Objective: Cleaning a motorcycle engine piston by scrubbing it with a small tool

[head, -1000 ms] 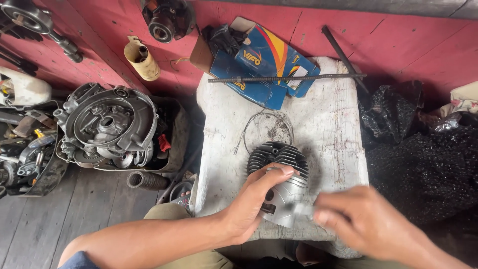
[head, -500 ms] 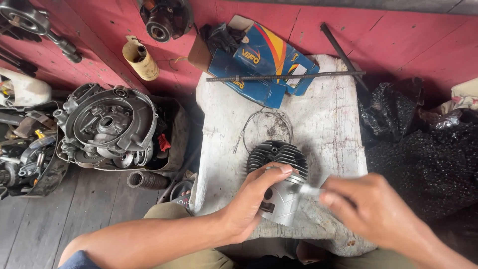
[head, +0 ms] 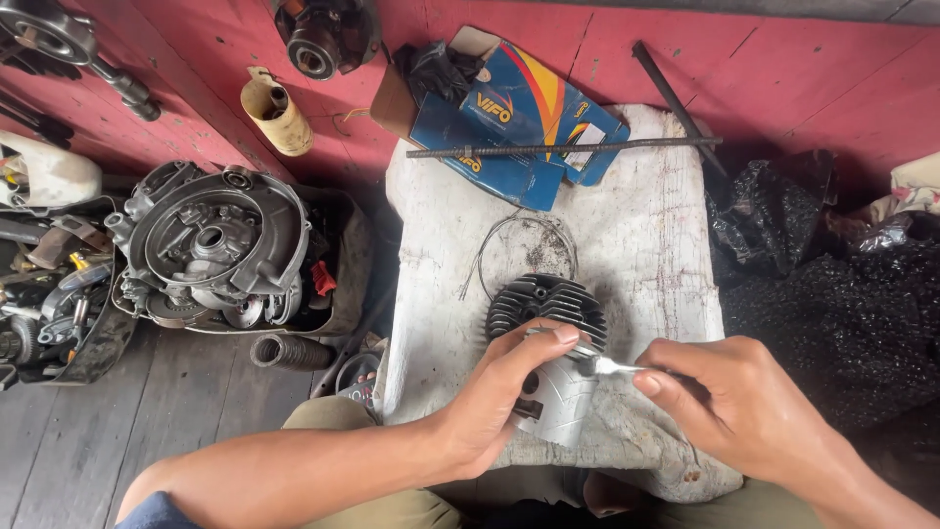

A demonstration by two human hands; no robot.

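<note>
Left hand (head: 504, 392) grips the piston (head: 560, 397) steady (near the finned head (head: 546, 306)) so right hand (head: 729, 407) pinches a pick (head: 609, 366) against it.

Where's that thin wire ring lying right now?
In the head view the wire ring lies flat on the white worktop, just beyond the black finned cylinder and short of the blue box.

A piston (head: 558, 397) lies on the near part of a slab (head: 666, 255), with a finned cylinder head (head: 544, 302) just behind it and wire rings (head: 519, 240) farther back. A box (head: 509, 127) sits on the far edge, a rod (head: 563, 148) across it. An engine case (head: 211, 250) lies left of the slab, bags (head: 842, 304) right.
</note>
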